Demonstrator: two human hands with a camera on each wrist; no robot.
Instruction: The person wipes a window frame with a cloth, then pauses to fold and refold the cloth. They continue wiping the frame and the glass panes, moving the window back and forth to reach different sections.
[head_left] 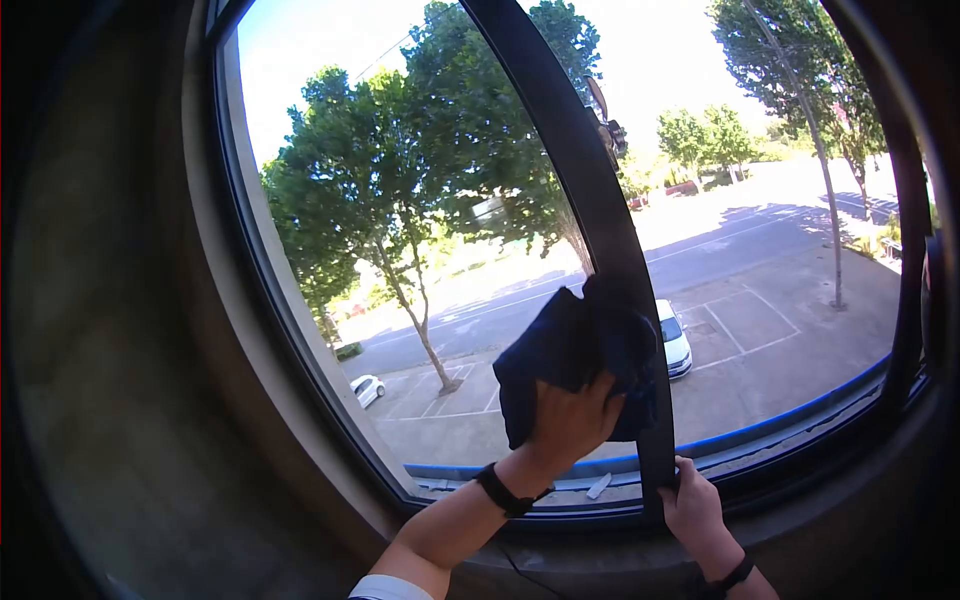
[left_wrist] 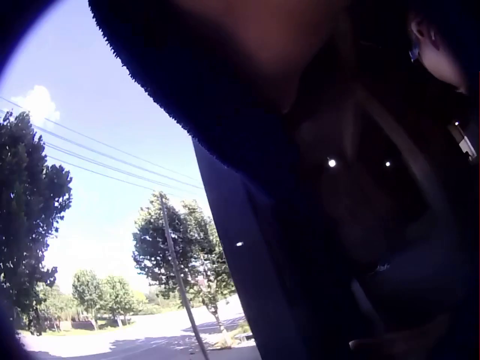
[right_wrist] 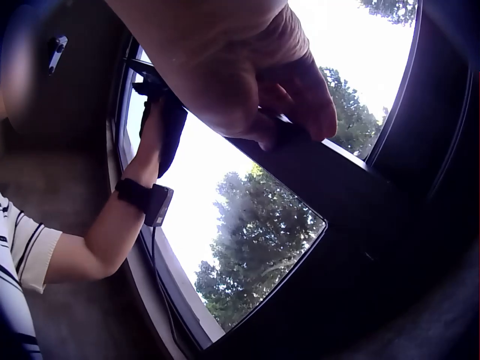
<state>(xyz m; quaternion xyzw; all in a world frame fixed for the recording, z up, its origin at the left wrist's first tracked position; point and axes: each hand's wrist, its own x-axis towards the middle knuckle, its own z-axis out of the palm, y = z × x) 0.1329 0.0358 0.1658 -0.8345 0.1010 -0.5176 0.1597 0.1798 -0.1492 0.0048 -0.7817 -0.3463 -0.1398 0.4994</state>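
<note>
My left hand (head_left: 572, 422) presses a dark blue cloth (head_left: 545, 350) against the window pane, beside the dark upright bar (head_left: 622, 235) of the window frame. The cloth is bunched and overlaps the bar in the head view; part of it hides the glass behind. In the left wrist view, the fuzzy edge of the cloth (left_wrist: 161, 86) fills the top. Lower down, my right hand (head_left: 695, 508) grips the same bar near its bottom end. The right wrist view shows its thumb and fingers (right_wrist: 319, 112) bent around the bar's edge.
A metal latch (head_left: 610, 135) sticks out from the bar higher up. Below the panes runs the sill track (head_left: 780, 440), with a small white scrap (head_left: 598, 487) in it. A grey wall (head_left: 100, 300) stands on the left. A thin cable (right_wrist: 155, 270) hangs from the left wrist strap.
</note>
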